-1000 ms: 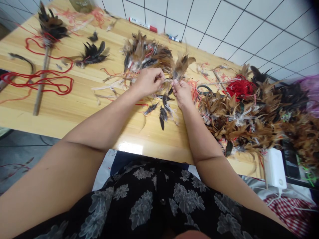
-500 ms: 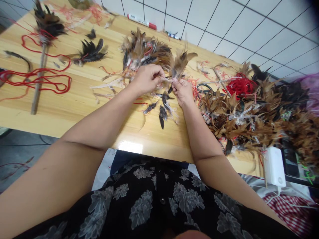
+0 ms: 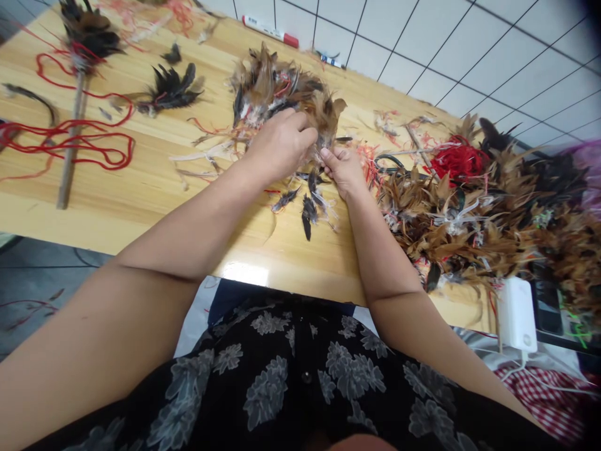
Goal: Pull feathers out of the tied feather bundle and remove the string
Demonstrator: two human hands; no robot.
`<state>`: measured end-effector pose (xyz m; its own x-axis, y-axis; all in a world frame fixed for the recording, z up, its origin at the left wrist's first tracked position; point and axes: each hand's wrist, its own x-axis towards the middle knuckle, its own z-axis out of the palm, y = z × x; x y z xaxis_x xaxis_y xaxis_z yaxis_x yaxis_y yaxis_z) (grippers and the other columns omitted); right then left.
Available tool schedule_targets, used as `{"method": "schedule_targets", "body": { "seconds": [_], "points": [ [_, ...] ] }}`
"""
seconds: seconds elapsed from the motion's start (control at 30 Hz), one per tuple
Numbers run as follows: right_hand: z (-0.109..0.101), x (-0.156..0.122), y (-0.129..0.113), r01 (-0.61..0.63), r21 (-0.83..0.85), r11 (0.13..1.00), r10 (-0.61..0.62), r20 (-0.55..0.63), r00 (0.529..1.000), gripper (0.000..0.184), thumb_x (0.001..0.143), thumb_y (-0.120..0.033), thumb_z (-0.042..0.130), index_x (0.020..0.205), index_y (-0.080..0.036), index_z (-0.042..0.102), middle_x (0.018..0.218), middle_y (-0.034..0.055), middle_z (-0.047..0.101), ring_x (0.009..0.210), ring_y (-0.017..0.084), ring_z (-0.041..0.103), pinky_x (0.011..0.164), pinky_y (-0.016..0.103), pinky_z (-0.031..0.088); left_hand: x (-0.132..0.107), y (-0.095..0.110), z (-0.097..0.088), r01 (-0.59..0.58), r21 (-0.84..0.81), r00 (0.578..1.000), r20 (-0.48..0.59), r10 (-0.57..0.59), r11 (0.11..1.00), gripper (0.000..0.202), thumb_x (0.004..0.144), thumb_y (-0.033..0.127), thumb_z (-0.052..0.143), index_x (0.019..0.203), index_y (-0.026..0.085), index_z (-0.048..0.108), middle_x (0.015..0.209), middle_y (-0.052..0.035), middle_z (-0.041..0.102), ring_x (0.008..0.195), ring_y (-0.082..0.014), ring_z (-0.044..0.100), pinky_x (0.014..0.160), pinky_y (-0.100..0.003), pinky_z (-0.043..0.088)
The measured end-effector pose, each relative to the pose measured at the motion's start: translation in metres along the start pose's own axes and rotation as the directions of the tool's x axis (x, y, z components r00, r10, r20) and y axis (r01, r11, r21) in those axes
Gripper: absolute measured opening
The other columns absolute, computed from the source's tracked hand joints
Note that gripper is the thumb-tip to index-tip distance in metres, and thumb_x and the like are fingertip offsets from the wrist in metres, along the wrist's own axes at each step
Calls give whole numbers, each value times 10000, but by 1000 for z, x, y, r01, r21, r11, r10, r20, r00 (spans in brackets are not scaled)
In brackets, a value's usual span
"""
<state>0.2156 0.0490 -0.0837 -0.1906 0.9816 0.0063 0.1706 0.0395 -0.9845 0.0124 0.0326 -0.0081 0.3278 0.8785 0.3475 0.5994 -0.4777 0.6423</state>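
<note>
The left hand is clasping a brown feather tuft tightly, while the right hand seems to be pinching its quills from below; the tuft is pointing up and away, just above the table.

the wooden table holds a brown feather bunch. left of the bunch lie a black feather tuft, a feathered stick and red cord. right of it sits a big feather heap. behind it lies a marker.
</note>
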Motion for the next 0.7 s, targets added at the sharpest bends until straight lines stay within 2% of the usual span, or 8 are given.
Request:
{"method": "schedule_targets", "body": {
  "seconds": [0.1,0.27,0.33,0.4,0.47,0.5,0.6,0.7],
  "points": [
    [-1,-1,2,12,-28,1000,-12,18,1000,699,852,-873,855,765,-232,589,711,4,598,807,190,687,722,338,593,1,-1,4,-25,-59,999,-23,24,998,466,823,133,809,679,310,403,755,-82,480,1097,-361,565,1207,-574,488],
    [2,-2,2,26,-1,1000,-26,9,1000,640,866,-787,900,778,-233,592,708,-19,575,753,151,637,703,306,578,-3,-6,10,-106,146,994,13,105,984,312,866,135,744,788,288,484,1002,-130,662,1152,-400,639,1111,-619,541],
    [3,-2,1,7,59,998,-6,-22,1000,623,903,-776,873,792,-235,584,706,-26,569,722,129,611,670,276,553,-6,-8,9,-130,217,987,-66,147,967,239,856,76,701,906,290,606,1126,-142,712,1211,-422,671,1085,-629,548],
    [3,-2,-4,-28,133,991,37,-66,997,601,949,-760,842,822,-237,575,711,-35,565,706,113,600,634,240,524,-7,-10,8,-111,226,969,-189,156,968,323,854,38,699,1033,307,687,1223,-132,727,1278,-412,671,1113,-627,542],
    [1,-3,-10,-67,202,977,90,-108,990,579,979,-738,832,857,-241,561,714,-50,550,686,95,584,593,200,483,-7,-12,8,-47,137,959,-272,83,989,302,869,56,759,1028,306,702,1224,-106,726,1268,-367,670,1148,-599,541],
    [1,-4,-14,-83,228,970,113,-126,986,576,985,-731,833,869,-243,550,713,-59,540,670,85,566,574,183,459,-7,-12,10,-12,66,962,-271,29,998,250,882,90,794,986,294,694,1191,-94,726,1230,-343,680,1149,-577,550],
    [1,-5,-19,-97,251,963,141,-162,977,599,979,-744,834,871,-248,516,703,-74,505,637,70,510,551,171,417,-7,-11,20,75,-151,983,-154,-98,986,170,902,194,833,899,254,674,1048,-64,729,1051,-283,719,1046,-484,604],
    [5,-5,-14,-52,190,980,80,-144,986,646,951,-817,808,852,-255,505,703,-63,496,681,97,540,597,207,469,-7,-8,33,146,-262,983,-69,-170,954,187,872,211,840,884,236,655,930,-30,718,915,-242,715,921,-410,613]
  ]
}}
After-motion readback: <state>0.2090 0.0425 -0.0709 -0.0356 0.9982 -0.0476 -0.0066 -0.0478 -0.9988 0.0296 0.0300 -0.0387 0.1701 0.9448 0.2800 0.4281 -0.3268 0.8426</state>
